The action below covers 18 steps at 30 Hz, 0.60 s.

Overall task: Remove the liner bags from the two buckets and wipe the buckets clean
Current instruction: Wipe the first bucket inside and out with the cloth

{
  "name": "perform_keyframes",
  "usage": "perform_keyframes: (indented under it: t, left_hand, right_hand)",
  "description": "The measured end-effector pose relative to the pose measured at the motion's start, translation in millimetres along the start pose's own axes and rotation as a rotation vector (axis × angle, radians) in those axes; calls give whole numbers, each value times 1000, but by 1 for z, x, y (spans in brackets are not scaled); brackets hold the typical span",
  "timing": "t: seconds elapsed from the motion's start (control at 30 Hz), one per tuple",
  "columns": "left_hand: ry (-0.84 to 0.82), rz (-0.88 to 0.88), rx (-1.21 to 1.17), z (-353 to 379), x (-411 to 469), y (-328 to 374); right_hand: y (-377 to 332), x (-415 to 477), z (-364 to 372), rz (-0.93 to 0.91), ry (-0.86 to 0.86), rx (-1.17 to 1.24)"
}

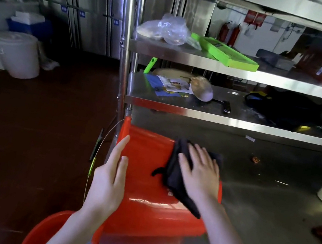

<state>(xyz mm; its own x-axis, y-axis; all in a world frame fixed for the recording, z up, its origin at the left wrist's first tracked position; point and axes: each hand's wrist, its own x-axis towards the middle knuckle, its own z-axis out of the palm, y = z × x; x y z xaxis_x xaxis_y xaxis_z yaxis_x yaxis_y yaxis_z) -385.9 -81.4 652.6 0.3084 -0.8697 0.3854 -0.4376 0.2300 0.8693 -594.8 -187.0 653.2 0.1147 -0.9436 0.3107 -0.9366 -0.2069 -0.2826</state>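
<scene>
Wiping stage, judged roughly midway. Red bucket (135, 214) lies on its side on steel table (270, 205), no liner seen on it. 2nd bucket (44, 230) at lower-left edge, inside hidden, likely left to wipe. Left hand (110, 179) flat, fingers straight, steadying wall; right hand (200, 176) spread, pressing dark cloth (174, 173) on it. Scraps on table; shelving rack (230, 67) behind.

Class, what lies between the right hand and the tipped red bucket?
A dark cloth, pressed by the right hand against the red bucket; head view.
</scene>
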Motion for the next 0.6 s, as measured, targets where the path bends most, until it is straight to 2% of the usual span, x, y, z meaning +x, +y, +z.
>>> perform_keyframes:
  t: [0.07, 0.13, 0.2, 0.33, 0.4, 0.47, 0.6]
  left_hand:
    - [-21, 17, -37, -1, -6, -2]
    - [-39, 37, -46, 0, -11, -4]
    - [-48, 38, -52, 0, -10, -6]
    - [-59, 15, -56, -2, -1, -10]
    - [-98, -25, -130, -8, 6, -8]
    - [-134, -94, -154, -13, 23, -2]
    - [-72, -343, 65, -7, 79, 11]
  right_hand:
    - [32, 19, -7, 209, -150, 41]
    - [39, 35, -10, 282, -261, 66]
    - [15, 42, -6, 205, -241, 11]
    - [-78, 18, 1, -211, -111, 9]
    - [-109, -7, 3, -362, -47, 20]
    - [-118, -27, 5, -380, 25, 19]
    - [-114, -60, 20, -392, 102, 12]
